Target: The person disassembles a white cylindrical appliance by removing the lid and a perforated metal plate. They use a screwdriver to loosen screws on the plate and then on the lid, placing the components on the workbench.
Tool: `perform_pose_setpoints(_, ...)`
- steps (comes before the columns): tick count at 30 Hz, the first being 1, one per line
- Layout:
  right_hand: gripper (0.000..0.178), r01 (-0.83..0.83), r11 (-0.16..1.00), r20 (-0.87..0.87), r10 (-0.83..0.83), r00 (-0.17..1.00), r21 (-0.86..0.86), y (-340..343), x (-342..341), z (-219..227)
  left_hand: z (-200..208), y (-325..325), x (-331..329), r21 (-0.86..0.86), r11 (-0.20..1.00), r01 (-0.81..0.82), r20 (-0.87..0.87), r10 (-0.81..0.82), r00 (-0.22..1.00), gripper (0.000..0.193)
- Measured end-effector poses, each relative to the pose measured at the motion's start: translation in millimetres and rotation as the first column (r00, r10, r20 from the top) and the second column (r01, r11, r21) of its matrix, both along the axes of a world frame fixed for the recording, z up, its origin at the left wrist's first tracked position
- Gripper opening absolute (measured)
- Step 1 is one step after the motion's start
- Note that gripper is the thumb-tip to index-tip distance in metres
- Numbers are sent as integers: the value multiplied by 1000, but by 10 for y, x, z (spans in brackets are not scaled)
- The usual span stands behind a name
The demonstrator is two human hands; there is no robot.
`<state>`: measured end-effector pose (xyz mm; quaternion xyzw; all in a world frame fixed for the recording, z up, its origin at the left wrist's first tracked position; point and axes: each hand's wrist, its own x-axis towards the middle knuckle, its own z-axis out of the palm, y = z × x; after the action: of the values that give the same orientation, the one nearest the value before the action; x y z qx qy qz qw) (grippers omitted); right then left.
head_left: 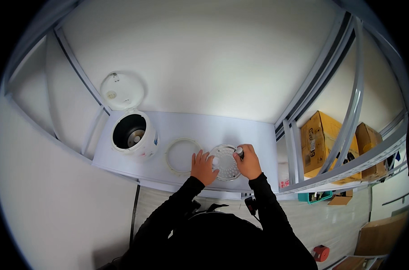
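Note:
A round white disc [227, 167] dotted with small raised marks or holes lies on the pale table in front of me. My left hand [205, 168] rests over its left edge with fingers stretched and apart, beside a small whitish round part [215, 160]. At the disc's upper right, my right hand [248, 163] is closed around a short dark cylinder with a light grey end [240, 152]; its lower part is hidden. Left of the disc lies a cream ring [167, 157], partly behind my left fingers.
A white rice cooker [146, 146] stands at the table's left with its lid [122, 91] raised, showing a dark inside. Frame posts [294, 153] rise at the right. Beyond them are a yellow carton [319, 144], a brown carton [371, 139] and a teal bin [308, 197].

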<state>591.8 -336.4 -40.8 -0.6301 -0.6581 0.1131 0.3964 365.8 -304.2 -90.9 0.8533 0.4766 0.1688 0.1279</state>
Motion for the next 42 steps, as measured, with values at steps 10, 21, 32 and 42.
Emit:
perform_pose_setpoints(10, 44, -206, 956, -153, 240, 959, 207, 91, -1196, 1140, 860, 325, -700, -347, 937, 44, 681, 219, 699, 39)
perform_pose_setpoints(21, 38, -226, 872, -158, 321, 934, 434, 836, -3063, 903, 1172, 1315, -2289, -394, 815, 425, 900, 249, 358, 34)
perform_pose_setpoints(32, 48, -61, 989, -194, 87, 977, 137, 1241, -4215, 907, 873, 2076, -3200, -458, 785, 417, 824, 200, 529, 34)
perform_pose_setpoints(42, 46, 86, 986, -199, -56, 978, 144, 1324, -4475, 796, 855, 2210, -3313, -368, 820, 439, 866, 130, 482, 55)
